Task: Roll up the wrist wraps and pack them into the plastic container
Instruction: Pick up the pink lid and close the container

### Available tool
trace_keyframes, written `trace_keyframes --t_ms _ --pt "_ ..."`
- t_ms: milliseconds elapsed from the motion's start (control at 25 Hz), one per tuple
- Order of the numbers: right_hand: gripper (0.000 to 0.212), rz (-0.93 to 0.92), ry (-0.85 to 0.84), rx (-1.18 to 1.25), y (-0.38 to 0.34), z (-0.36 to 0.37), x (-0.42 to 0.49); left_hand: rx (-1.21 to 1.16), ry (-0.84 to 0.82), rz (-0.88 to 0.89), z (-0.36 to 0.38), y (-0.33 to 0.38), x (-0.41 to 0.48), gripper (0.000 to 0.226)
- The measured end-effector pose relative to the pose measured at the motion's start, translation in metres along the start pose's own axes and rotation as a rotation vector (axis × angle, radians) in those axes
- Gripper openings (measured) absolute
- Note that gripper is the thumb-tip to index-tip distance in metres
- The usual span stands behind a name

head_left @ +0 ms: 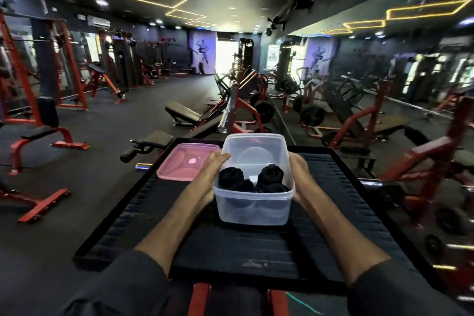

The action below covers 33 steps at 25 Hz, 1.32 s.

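A clear plastic container [252, 209] stands open on a black ribbed platform [230, 246]. Inside it lie several rolled black wrist wraps [269, 177], packed side by side. My left hand [210, 174] grips the container's left wall, fingers over the rim. On the opposite side, my right hand [298, 174] presses against the right wall. The container's pink lid [187, 164] rests flat on the platform just left of it, apart from both hands.
The platform has a raised black edge and red frame bars [200, 297] below it. Around stand red and black gym benches [182, 113], a barbell [225, 115], weight machines and a mirrored wall at right. Dark floor stretches to the left.
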State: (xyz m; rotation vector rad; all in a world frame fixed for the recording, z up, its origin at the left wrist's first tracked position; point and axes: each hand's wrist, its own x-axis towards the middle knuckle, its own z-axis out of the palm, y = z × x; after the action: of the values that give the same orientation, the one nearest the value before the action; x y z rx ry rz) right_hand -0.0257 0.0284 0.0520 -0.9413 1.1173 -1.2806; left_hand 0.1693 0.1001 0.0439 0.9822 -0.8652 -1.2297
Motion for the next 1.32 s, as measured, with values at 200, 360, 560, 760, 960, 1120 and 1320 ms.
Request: trace_keyframes --t_ms 200,360,560,760,960,1120,1320 --pt "0.032 0.035 0.099 -0.289 0.004 -0.051 0.005 0.084 -0.031 -0.029 0.024 -0.041 0.017 0.050" --pt "0.023 -0.273 0.174 -0.864 -0.011 -0.044 0.014 0.163 -0.011 -0.007 0.014 -0.026 0.013 0.068" --pt "0.036 -0.626 -0.242 -1.142 -0.017 0.073 -0.026 0.253 0.129 0.103 -0.042 0.006 -0.002 0.010" --pt "0.052 -0.661 -0.532 -1.442 0.035 0.158 -0.039 0.359 0.296 0.212 -0.109 0.032 -0.024 0.011" --pt "0.061 -0.615 -0.571 -1.579 0.074 0.209 -0.021 0.668 0.324 0.236 -0.165 0.040 -0.016 0.027" --pt "0.051 -0.556 -0.549 -1.684 0.102 0.230 0.016 0.792 0.300 0.265 -0.190 0.032 0.010 0.028" --pt "0.039 -0.615 -0.525 -1.730 0.128 0.226 0.043 0.717 0.295 0.263 -0.208 0.010 0.028 0.034"
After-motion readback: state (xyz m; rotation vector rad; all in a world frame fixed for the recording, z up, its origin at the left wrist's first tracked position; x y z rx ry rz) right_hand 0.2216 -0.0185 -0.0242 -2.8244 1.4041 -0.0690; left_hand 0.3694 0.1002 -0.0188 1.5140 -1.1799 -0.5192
